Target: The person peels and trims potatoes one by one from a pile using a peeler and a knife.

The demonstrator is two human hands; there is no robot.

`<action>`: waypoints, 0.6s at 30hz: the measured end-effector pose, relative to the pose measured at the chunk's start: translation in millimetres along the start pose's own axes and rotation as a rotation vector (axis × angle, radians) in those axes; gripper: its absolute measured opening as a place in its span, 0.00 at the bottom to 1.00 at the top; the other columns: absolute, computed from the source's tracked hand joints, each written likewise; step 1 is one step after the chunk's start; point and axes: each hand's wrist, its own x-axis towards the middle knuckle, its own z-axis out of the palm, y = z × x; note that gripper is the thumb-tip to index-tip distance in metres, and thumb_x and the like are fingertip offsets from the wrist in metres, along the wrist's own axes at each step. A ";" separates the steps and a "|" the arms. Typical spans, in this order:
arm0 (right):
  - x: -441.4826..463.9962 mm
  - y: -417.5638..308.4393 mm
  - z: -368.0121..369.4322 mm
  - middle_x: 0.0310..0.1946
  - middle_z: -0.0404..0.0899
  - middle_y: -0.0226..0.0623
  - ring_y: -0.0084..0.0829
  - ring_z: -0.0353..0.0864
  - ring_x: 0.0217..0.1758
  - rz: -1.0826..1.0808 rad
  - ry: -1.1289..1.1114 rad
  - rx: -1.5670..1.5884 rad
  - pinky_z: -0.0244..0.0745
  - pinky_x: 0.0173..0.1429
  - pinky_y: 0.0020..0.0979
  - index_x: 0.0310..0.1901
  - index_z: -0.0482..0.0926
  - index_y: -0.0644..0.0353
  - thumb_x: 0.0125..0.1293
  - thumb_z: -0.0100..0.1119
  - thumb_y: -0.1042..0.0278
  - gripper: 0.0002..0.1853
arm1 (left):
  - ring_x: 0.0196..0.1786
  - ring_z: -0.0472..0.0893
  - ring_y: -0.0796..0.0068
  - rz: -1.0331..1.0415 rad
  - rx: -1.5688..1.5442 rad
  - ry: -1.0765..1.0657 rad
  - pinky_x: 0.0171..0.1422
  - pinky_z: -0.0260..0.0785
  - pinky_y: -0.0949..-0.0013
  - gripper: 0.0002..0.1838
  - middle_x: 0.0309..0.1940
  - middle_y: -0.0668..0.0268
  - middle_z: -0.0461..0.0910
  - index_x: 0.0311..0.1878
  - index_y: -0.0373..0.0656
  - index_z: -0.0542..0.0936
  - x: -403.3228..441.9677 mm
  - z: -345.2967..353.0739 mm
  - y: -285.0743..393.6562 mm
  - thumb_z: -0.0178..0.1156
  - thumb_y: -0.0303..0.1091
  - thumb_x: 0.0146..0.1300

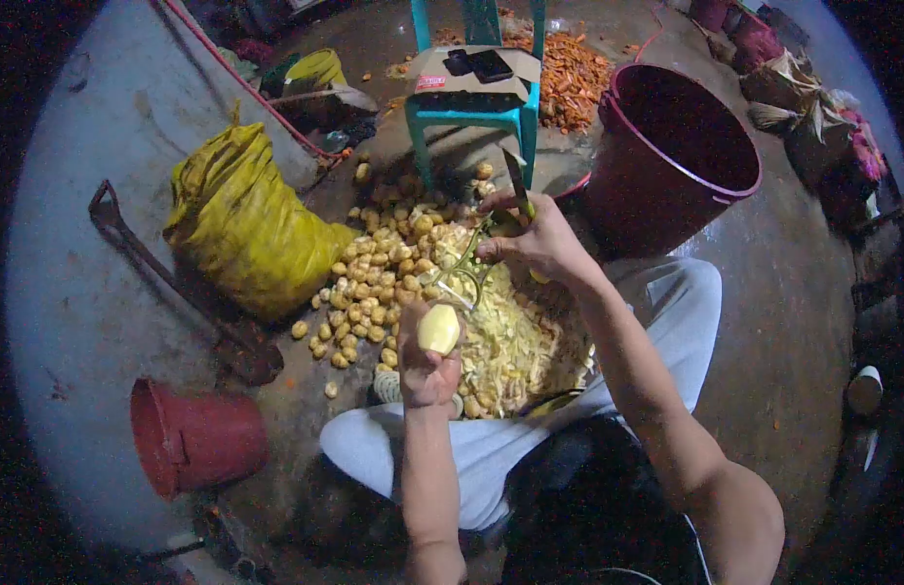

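My left hand (428, 375) is closed round a pale, peeled potato (439, 330), held upright above my crossed legs. In my right hand (535, 239) is a knife (515, 177), its dark blade pointing up and away from me. Thin greenish curled loops (468, 278) hang below the right fingers; whether they are peel or part of a tool I cannot tell. Beneath both hands lies a heap of pale peelings (515, 341). Unpeeled potatoes (369, 283) are piled to its left, beside a yellow sack (252, 229).
A large dark red bin (681, 146) stands at right, a smaller red bucket (203, 439) at lower left. Ahead is a teal chair (476, 117) with cardboard and dark items on it. Orange pieces (569, 78) lie behind it. A long-handled tool (169, 268) rests at left.
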 end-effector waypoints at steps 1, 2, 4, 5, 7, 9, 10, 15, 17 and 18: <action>-0.6 -1.7 -0.5 0.40 0.81 0.27 0.21 0.76 0.46 -0.009 -0.030 -0.022 0.72 0.53 0.28 0.45 0.80 0.60 0.45 0.81 0.65 0.25 | 0.58 0.76 0.63 -0.003 0.002 0.004 0.63 0.69 0.64 0.36 0.56 0.61 0.76 0.60 0.43 0.72 -3.5 -0.7 -0.1 0.76 0.29 0.44; -1.5 -5.0 -1.6 0.40 0.81 0.27 0.21 0.76 0.46 -0.009 -0.030 -0.023 0.72 0.53 0.28 0.45 0.80 0.60 0.45 0.81 0.65 0.25 | 0.58 0.77 0.63 0.026 0.027 0.049 0.63 0.69 0.63 0.36 0.55 0.61 0.77 0.60 0.42 0.72 -4.0 -0.1 -1.7 0.76 0.29 0.45; -5.9 -17.8 -1.4 0.42 0.80 0.28 0.21 0.75 0.48 -0.069 -0.121 -0.036 0.71 0.54 0.28 0.45 0.80 0.59 0.44 0.81 0.64 0.26 | 0.57 0.77 0.63 0.084 0.075 0.139 0.63 0.69 0.62 0.36 0.53 0.62 0.78 0.59 0.40 0.72 -3.5 1.5 -4.0 0.76 0.31 0.45; -11.7 -22.3 5.9 0.41 0.83 0.36 0.32 0.80 0.48 -0.144 -0.087 -0.049 0.72 0.57 0.33 0.44 0.81 0.58 0.41 0.81 0.57 0.27 | 0.57 0.77 0.63 0.085 0.075 0.138 0.63 0.69 0.62 0.36 0.53 0.62 0.78 0.59 0.40 0.72 -1.4 1.2 -3.3 0.76 0.31 0.45; -13.5 -34.7 9.1 0.42 0.83 0.37 0.32 0.81 0.50 -0.173 -0.174 -0.038 0.72 0.58 0.33 0.45 0.81 0.60 0.41 0.81 0.57 0.29 | 0.54 0.78 0.64 0.036 0.077 0.011 0.63 0.69 0.63 0.35 0.49 0.64 0.78 0.57 0.38 0.72 3.1 1.1 -1.9 0.77 0.31 0.44; -17.0 -44.0 7.8 0.43 0.84 0.37 0.32 0.81 0.51 -0.130 -0.195 -0.028 0.72 0.58 0.33 0.45 0.81 0.60 0.41 0.81 0.57 0.29 | 0.54 0.78 0.65 0.040 0.076 -0.012 0.58 0.72 0.67 0.32 0.49 0.62 0.78 0.56 0.38 0.72 5.1 6.8 -0.2 0.75 0.29 0.46; -17.8 -47.7 7.3 0.43 0.84 0.37 0.32 0.81 0.50 -0.103 -0.207 -0.023 0.73 0.58 0.33 0.45 0.81 0.60 0.42 0.81 0.57 0.29 | 0.54 0.78 0.65 0.046 0.073 -0.033 0.54 0.76 0.71 0.29 0.50 0.61 0.78 0.54 0.38 0.73 5.6 10.2 1.6 0.74 0.27 0.48; 2.4 6.5 5.1 0.42 0.83 0.36 0.30 0.80 0.48 0.025 -0.111 0.047 0.72 0.57 0.33 0.45 0.81 0.59 0.41 0.81 0.58 0.28 | 0.52 0.78 0.67 0.067 0.099 0.122 0.55 0.72 0.72 0.28 0.46 0.62 0.78 0.56 0.38 0.72 -4.5 3.5 -1.7 0.71 0.28 0.52; 7.7 16.6 -3.6 0.43 0.82 0.34 0.27 0.78 0.50 0.004 -0.051 -0.076 0.70 0.59 0.33 0.44 0.79 0.61 0.42 0.81 0.62 0.28 | 0.52 0.77 0.69 0.051 0.068 0.113 0.54 0.72 0.73 0.29 0.46 0.63 0.77 0.60 0.39 0.70 3.0 -6.9 -0.8 0.68 0.29 0.55; 4.9 20.7 -2.1 0.44 0.81 0.32 0.23 0.76 0.51 -0.026 -0.071 -0.076 0.69 0.60 0.32 0.45 0.78 0.64 0.44 0.80 0.67 0.27 | 0.52 0.76 0.70 0.042 0.052 0.109 0.53 0.71 0.73 0.29 0.46 0.63 0.77 0.62 0.39 0.69 7.0 -12.2 -0.4 0.67 0.29 0.57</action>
